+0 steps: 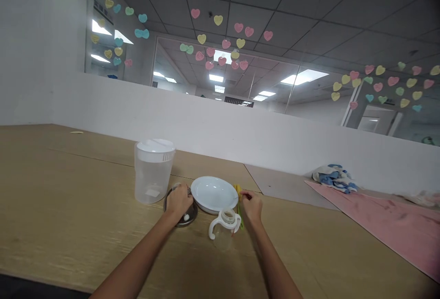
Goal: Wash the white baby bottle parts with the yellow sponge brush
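Observation:
My left hand (179, 202) is closed, its fingers curled down over a dark round metal dish (193, 219); what they grip is hidden. A small white piece (186, 217) lies in that dish beside the hand. My right hand (252, 205) is pinched together at the right rim of a white bowl (213, 191), next to a yellow-topped tool (237, 188) with a green handle (241, 221). Anything between those fingertips is too small to name. In front of the bowl, between my forearms, stands a clear baby bottle (223, 235) with a white two-handled collar and an uncovered mouth.
A clear plastic pitcher (151, 180) with a white lid stands left of the dish. Far right, a pink cloth (385, 225) covers the table (85, 225), with a crumpled blue-and-white cloth (333, 177) behind it. A white wall (206, 122) with windows above closes off the back.

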### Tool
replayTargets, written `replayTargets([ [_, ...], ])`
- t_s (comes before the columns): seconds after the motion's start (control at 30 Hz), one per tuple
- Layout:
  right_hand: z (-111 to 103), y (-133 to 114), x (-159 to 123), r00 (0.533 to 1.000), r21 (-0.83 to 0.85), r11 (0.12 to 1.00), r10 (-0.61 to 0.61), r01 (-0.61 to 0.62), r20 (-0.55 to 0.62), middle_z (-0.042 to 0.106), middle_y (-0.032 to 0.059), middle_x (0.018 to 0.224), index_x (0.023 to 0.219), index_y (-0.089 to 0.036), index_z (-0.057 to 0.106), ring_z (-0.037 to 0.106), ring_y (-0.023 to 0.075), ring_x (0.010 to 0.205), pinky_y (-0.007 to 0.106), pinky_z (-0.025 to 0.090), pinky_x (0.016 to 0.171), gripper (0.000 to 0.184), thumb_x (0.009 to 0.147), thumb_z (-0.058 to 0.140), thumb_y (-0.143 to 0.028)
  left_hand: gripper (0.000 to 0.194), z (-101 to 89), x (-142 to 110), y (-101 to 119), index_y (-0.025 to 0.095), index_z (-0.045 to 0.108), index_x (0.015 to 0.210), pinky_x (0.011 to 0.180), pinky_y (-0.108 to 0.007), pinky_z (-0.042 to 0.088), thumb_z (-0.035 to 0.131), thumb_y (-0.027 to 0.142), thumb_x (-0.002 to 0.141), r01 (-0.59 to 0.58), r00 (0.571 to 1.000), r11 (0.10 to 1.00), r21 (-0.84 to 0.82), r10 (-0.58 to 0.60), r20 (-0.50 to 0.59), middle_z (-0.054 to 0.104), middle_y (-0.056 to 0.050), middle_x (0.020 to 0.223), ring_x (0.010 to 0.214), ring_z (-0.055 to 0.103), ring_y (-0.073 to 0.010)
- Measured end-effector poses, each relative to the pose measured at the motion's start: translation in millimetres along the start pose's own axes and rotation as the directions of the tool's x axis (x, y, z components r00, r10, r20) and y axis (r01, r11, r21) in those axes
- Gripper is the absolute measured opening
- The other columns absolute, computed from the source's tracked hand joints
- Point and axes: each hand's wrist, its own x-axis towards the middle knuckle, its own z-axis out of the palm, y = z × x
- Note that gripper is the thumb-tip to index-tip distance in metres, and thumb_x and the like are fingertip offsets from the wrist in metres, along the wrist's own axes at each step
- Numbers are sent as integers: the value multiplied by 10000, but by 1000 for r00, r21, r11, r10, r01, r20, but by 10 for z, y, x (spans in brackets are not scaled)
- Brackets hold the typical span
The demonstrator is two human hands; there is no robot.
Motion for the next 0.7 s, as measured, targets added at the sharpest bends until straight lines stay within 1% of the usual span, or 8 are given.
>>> replayTargets([
  [0.2, -8, 18, 6, 1000, -36, 999, -21, 21, -10, 674, 75, 702, 608, -178, 652, 582, 201, 644, 302, 442, 637, 232, 593, 438, -268, 231, -29, 36, -19, 152, 481, 996, 714, -288, 414, 445, 176, 769, 10, 999, 998, -56, -13, -44, 625, -104, 951, 876, 608, -222],
  [0.23, -8, 21, 5, 1000, -42, 999, -26, 26, -14, 673, 76, 706, 611, -178, 651, 581, 200, 646, 300, 440, 636, 231, 598, 439, -268, 227, -44, 33, -15, 159, 472, 1000, 719, -287, 414, 439, 171, 776, 2, 997, 997, -72, -7, -75, 618, -95, 952, 875, 603, -216],
  [0.3, -7, 26, 3, 999, -61, 997, -50, 49, -21, 672, 79, 715, 612, -177, 647, 581, 197, 654, 296, 438, 637, 232, 608, 432, -262, 202, -74, 23, -8, 169, 469, 988, 729, -287, 415, 415, 155, 794, -35, 985, 994, -105, 16, -174, 595, -84, 968, 875, 589, -204],
  [0.4, -6, 33, -1, 995, -100, 990, -102, 100, -18, 665, 80, 716, 611, -175, 641, 579, 190, 655, 289, 436, 636, 237, 614, 412, -238, 168, -93, 20, -6, 161, 494, 935, 723, -295, 423, 373, 142, 819, -86, 949, 986, -145, 36, -314, 554, -88, 965, 854, 568, -204],
  [0.47, -4, 38, -2, 993, -113, 987, -118, 116, -13, 660, 76, 715, 611, -175, 638, 577, 187, 658, 287, 436, 640, 238, 614, 406, -226, 176, -80, 29, -13, 157, 513, 909, 737, -306, 429, 371, 126, 810, -151, 928, 967, -205, 68, -367, 539, -85, 942, 852, 556, -207],
  [0.57, -2, 41, -2, 992, -117, 986, -123, 121, -11, 653, 74, 720, 615, -173, 637, 576, 184, 664, 290, 438, 647, 239, 616, 403, -219, 234, -27, 38, -17, 168, 544, 915, 795, -306, 428, 391, 79, 762, -342, 889, 874, -345, 181, -421, 545, -60, 932, 889, 544, -196],
  [0.63, -5, 34, -1, 992, -116, 985, -127, 125, -16, 648, 75, 718, 617, -170, 639, 573, 184, 659, 298, 441, 646, 242, 621, 403, -221, 280, 17, 26, -2, 184, 568, 924, 809, -294, 429, 401, 61, 736, -433, 872, 797, -422, 252, -419, 564, -44, 935, 901, 546, -183],
  [0.7, -10, 15, -1, 991, -93, 987, -130, 127, -28, 644, 77, 719, 620, -166, 642, 572, 185, 661, 306, 448, 649, 241, 631, 411, -234, 295, 58, 0, 26, 200, 587, 927, 812, -285, 433, 415, 65, 729, -471, 869, 748, -468, 300, -394, 585, -32, 935, 903, 554, -174],
])
